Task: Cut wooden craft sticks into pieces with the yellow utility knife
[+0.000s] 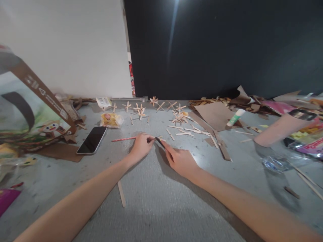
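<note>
Nearest, a flat pale wooden stick (121, 194) lies on the grey, brushed-looking tabletop (153, 210), beside the left forearm.

Beyond it, the right hand (182, 163) clamps a slim black tool (159, 142) between thumb and fingers. The tool sits between the two hands, its far end close to the opposing fingertips. The left hand (142, 146) is curled, with thumb and forefinger brought close together; whether they pinch anything cannot be told. A thin red-and-white striped rod (123, 138) projects leftward from behind this hand; whether it is gripped or merely lies there is unclear.

For good control, steady both hands near the tabletop, hold the tool close to its working end, and use short, light movements. The tool's tip is too small to identify; as a precaution, treat it as sharp and keep the left fingertips out of its line.

Farther off, keep sleeves and wrists clear of the loose pale wooden sticks (183, 133) and, behind them, the piled star-shaped stick assemblies (180, 117), which look easily disturbed.
</note>
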Action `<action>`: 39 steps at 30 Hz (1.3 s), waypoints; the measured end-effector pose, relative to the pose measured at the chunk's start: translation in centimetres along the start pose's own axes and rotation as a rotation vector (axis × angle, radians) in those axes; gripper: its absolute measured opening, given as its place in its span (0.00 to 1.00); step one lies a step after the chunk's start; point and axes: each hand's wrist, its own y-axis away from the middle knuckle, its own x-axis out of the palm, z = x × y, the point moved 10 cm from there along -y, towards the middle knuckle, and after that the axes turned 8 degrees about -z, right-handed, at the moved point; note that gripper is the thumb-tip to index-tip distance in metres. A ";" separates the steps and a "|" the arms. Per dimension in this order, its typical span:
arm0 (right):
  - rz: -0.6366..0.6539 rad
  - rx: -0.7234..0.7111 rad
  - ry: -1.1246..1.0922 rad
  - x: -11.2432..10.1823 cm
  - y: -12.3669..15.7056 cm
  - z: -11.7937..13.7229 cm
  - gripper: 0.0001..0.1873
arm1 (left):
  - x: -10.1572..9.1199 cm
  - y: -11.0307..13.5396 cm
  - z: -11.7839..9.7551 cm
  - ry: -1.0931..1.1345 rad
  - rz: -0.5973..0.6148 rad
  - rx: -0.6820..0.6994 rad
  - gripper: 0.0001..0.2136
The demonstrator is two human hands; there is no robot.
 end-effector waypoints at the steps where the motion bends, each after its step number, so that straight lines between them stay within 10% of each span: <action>1: 0.004 -0.002 0.004 0.0 0.0 0.0 0.30 | 0.0 0.0 0.0 -0.005 0.000 0.002 0.06; 39: 0.008 -0.018 0.005 0.1 0.0 0.1 0.30 | 0.3 0.1 0.0 -0.006 0.004 0.004 0.08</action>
